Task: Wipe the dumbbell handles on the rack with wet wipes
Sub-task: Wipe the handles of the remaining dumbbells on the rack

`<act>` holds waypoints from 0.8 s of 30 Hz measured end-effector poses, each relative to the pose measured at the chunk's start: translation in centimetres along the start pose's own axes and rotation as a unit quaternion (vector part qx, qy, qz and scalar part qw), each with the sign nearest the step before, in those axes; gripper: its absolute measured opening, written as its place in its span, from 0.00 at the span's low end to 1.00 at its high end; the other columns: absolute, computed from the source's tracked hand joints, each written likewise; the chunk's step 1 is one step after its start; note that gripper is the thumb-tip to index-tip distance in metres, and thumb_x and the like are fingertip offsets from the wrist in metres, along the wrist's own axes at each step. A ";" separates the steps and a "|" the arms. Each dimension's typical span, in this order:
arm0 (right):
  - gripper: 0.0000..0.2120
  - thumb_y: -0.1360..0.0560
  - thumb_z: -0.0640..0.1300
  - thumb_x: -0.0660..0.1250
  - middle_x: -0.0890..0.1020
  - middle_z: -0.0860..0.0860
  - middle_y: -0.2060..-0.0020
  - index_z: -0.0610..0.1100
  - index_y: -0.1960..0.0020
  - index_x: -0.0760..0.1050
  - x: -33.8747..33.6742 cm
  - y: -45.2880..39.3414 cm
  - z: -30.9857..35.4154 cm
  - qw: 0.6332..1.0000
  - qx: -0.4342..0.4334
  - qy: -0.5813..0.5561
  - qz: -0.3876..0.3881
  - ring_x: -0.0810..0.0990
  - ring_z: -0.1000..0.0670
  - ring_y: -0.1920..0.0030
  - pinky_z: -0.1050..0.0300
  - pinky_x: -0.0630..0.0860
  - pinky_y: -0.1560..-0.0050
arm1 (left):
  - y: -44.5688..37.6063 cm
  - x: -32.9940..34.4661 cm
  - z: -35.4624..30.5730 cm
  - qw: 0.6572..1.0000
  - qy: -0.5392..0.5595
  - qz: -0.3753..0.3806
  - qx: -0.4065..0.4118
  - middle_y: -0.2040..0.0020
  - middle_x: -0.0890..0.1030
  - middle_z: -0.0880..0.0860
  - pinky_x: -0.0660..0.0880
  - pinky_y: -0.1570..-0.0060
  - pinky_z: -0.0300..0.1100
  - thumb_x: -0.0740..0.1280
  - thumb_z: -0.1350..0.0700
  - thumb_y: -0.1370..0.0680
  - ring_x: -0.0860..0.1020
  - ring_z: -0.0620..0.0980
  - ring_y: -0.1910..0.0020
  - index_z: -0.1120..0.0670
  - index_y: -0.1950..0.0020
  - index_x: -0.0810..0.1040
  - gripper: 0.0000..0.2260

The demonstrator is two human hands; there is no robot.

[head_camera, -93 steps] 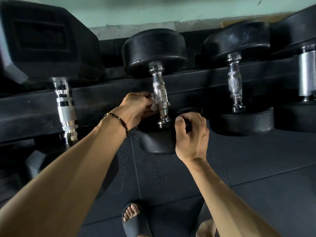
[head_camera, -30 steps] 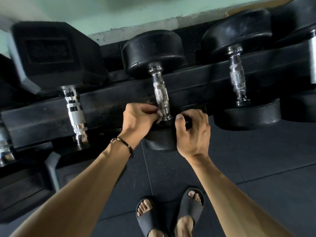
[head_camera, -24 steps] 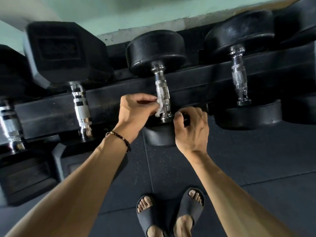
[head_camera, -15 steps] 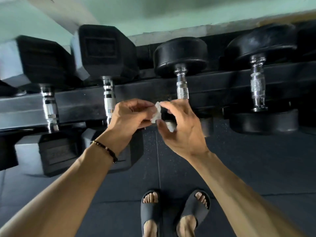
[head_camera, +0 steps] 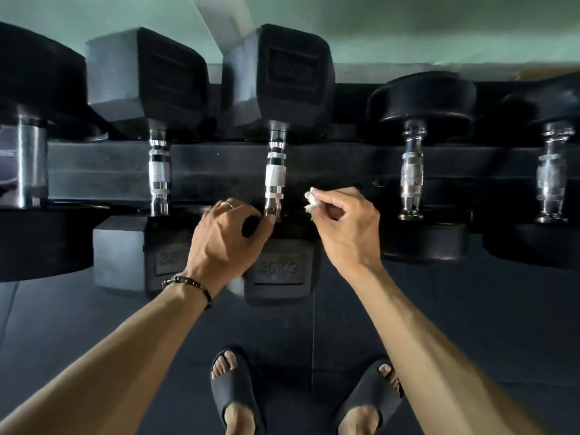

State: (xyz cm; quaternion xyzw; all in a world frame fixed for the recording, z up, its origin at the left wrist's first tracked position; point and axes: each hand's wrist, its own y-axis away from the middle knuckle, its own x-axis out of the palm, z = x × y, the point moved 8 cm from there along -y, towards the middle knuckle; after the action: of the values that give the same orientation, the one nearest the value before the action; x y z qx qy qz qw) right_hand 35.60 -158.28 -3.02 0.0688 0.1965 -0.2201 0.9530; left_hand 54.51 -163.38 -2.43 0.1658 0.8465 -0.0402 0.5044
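Both hands were raised at the front edge of the rack [head_camera: 103, 175]. A crumpled white wipe [head_camera: 311, 200] was pinched between the thumb and curled fingers of the right hand [head_camera: 346, 229], held in the open gap just right of the 30KG dumbbell's handle [head_camera: 275, 177] and apart from it. The left hand [head_camera: 224, 240] was curled at the near head of that dumbbell, its fingertips touching the lower end of the handle where chrome meets rubber; whether anything was truly gripped could not be told. A beaded bracelet [head_camera: 188, 282] was worn on the left wrist. The handle was seen upright in the view, crossing the rack's black rail, its middle knurled band bare and unobstructed. To its left a second hex dumbbell [head_camera: 158, 177] was racked, near but clear of the left hand; to its right a round-headed dumbbell [head_camera: 412, 174] stood beside the right hand, with a strip of bare rail between them. Beyond it another round one [head_camera: 550, 177] was cut by the frame edge. Below the rack's edge, dark floor matting [head_camera: 470, 309] lay open around two sandalled feet [head_camera: 233, 390].
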 end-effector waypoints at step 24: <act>0.11 0.28 0.28 0.69 0.79 0.45 0.57 0.37 0.48 0.83 7.2 -7.3 4.5 0.940 -0.259 0.220 0.003 0.80 0.49 0.59 0.50 0.82 0.61 | 0.9 2.3 2.6 0.987 0.148 -0.062 -0.001 0.56 0.74 0.51 0.65 0.48 0.44 0.55 0.40 0.23 0.71 0.52 0.53 0.54 0.51 0.79 0.21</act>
State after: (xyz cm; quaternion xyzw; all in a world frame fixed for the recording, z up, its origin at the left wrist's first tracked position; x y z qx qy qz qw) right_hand 39.88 -168.62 -2.13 -0.1336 0.4513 -0.1384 0.8714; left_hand 55.96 -162.56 -5.54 0.1165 0.9206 -0.0451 0.3700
